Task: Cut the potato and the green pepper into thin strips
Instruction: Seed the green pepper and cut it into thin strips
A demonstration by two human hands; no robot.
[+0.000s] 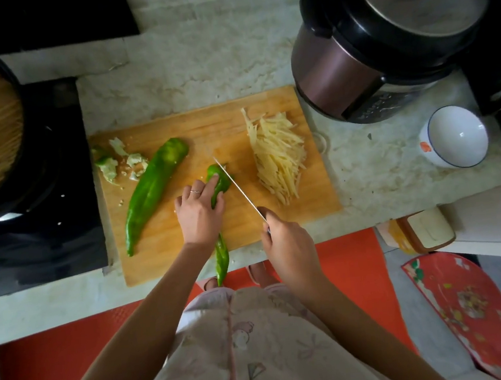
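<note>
The pepper piece [221, 183] under work lies lengthwise near the middle of the cutting board [205, 123], its tapered tail running off the board's near edge; judged light, thin-walled and springy, with a glossy skin likely to slide under a blade, it is best pinned flat close beside the cut line, fingertips kept back from the edge. The left hand [199, 210] rests on top of it; its fingers [211, 181] lie fairly flat along the flesh and press it down, one bearing a ring; whether the thumb wraps the far side cannot be told. The knife [238, 188] stands edge-down just beside those fingers, along the pepper's right flank; the right hand [285, 241] grips the dark handle [262, 212] with the fingers closed fully round it. No pepper strips can be made out, so that cut is judged barely begun. A second pepper half [153, 187] lies whole to the left, apart from the hand; the core scraps [123, 164] sit beyond it at the board's left end. The potato strips [280, 159] lie piled on the board's right side, that half of the task judged complete; they look limp, damp and prone to scatter. Beyond the board on the countertop [198, 56] stand a rice cooker [382, 39] and a white bowl [454, 137]; a dark pan [38, 150] sits at far left.
</note>
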